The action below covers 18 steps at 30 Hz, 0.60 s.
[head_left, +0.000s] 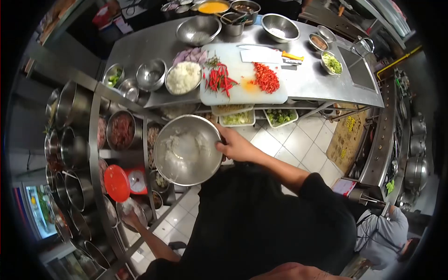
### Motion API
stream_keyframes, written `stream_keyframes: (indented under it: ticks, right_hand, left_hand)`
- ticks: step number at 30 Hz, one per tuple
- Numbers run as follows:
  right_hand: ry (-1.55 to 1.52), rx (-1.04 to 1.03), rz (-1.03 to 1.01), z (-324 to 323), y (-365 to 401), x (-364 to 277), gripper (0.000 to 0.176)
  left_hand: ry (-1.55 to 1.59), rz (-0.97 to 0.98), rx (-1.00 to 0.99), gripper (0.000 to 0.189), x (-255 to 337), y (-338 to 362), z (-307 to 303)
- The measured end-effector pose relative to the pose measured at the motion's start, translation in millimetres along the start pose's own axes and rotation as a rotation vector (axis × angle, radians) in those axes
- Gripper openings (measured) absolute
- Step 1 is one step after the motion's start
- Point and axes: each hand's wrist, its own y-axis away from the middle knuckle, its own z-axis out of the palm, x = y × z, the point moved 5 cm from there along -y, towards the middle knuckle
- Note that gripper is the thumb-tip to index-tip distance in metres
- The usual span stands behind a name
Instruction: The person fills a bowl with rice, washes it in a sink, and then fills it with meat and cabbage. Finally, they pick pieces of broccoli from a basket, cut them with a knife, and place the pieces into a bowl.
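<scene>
The right hand [235, 145] is closed on the rim of a large steel mixing bowl [186, 151], thumb over the edge. The bowl is held in the air on the person's side of the white cutting board [242, 91], off the tabletop's front edge. Inside it a thin white smear clings to the bottom.

The left hand [131, 218] is much further from the cutting board, low and on the bowl's far side, in among the pans of a steel rack [95, 154]. It sits just under a red lid [116, 183] and a red kitchen scale [138, 181]. Something pale lies against its fingers, but I cannot tell how far the hand is open or whether it has hold of anything.

On the cutting board are whole red chillies [219, 79], a heap of chopped chilli [267, 77], and a cleaver [268, 56] at its far edge. A bowl of white grains [183, 77] touches the board on the rack side.

The steel tabletop [317, 81] is bare on the board's other side. Below the board's near edge, trays of greens [280, 116] sit on an under-shelf. Open tiled floor [291, 140] runs from there, between the tabletop and a line of stoves [387, 140]. Another person in grey [382, 233] is bent over at the end of that aisle, well away from the board.
</scene>
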Motion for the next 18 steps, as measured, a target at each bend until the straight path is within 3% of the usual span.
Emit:
stream_keyframes:
  ticks: [6, 8, 9, 10, 11, 12, 13, 14, 15, 17, 18]
  right_hand:
    - [0.119, -0.041, -0.011, 10, 0, 16, 0.044]
    - [0.112, 0.028, -0.154, 10, -4, 22, 0.043]
    - [0.170, -0.029, 0.114, 5, -4, 33, 0.042]
    - [0.156, 0.106, 0.261, 4, 6, 27, 0.039]
    - [0.079, 0.138, 0.165, -6, 7, 52, 0.037]
    - [0.095, 0.081, 0.146, -16, 6, 63, 0.038]
    - [0.123, 0.139, -0.017, -18, 9, 53, 0.038]
    - [0.076, 0.143, -0.145, -18, 7, 52, 0.036]
    - [0.050, 0.145, -0.096, -25, 8, 67, 0.034]
    - [-0.046, 0.159, 0.011, -24, 9, 71, 0.031]
    - [-0.117, 0.161, 0.076, -18, 9, 61, 0.029]
  left_hand:
    - [0.109, 0.124, -0.056, 0.043, 17, -23, 27]
    - [0.232, 0.169, -0.074, 0.036, 8, -16, 21]
    - [0.350, 0.213, -0.058, 0.033, 4, -5, 9]
    - [0.488, 0.267, -0.036, 0.030, 6, 7, -3]
    - [0.591, 0.323, -0.010, 0.028, 12, 23, -21]
    - [0.556, 0.295, -0.073, 0.027, -35, -5, 15]
    - [-0.277, 0.378, -0.179, 0.027, -68, -27, 71]
    - [-0.245, -0.072, -0.293, 0.049, -31, -16, 24]
    - [-0.007, -0.215, -0.079, 0.071, 28, 6, -26]
    - [-0.190, -0.259, -0.106, 0.074, 12, -14, 7]
    - [0.059, -0.213, -0.489, 0.063, -5, -26, 45]
